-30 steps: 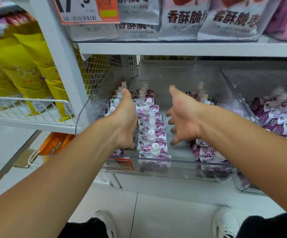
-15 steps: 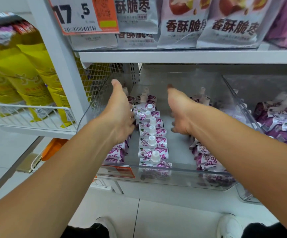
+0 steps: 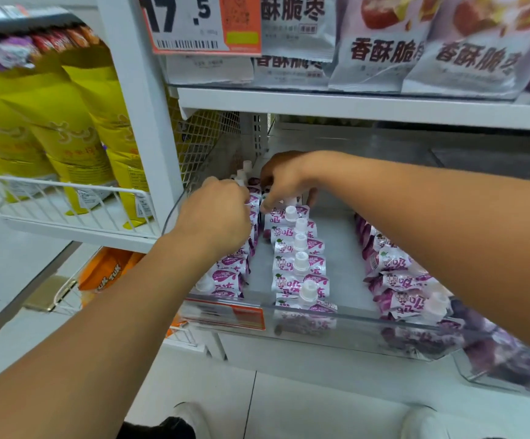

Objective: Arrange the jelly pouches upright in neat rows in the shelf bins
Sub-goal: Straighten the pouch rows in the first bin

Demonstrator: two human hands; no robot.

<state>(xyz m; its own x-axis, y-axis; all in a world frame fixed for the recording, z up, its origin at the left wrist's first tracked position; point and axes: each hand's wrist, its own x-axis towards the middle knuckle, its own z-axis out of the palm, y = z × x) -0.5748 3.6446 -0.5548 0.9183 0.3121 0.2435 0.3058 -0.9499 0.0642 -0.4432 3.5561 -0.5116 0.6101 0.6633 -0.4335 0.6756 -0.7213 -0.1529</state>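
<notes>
A clear plastic shelf bin (image 3: pixel 352 324) holds purple-and-white jelly pouches with white caps in three rows. The middle row (image 3: pixel 300 264) stands upright, front to back. A left row (image 3: pixel 229 274) runs under my left hand. The right row (image 3: pixel 396 280) lies partly behind my right forearm. My left hand (image 3: pixel 217 213) is curled over the back of the left row, fingers on a pouch. My right hand (image 3: pixel 284 180) reaches deep into the bin, its fingertips pinching a pouch at the back of the middle row. What each hand grips is mostly hidden.
A second clear bin (image 3: pixel 511 359) with purple pouches sits to the right. A shelf (image 3: pixel 352 106) of white snack bags hangs low overhead. A white upright post (image 3: pixel 137 106), a mesh side panel (image 3: pixel 206 137) and a wire basket (image 3: pixel 76 204) of yellow bags stand on the left.
Both hands were open and raised above the rows. They have moved deeper into the bin, come together and closed on pouches at the back of the left and middle rows.
</notes>
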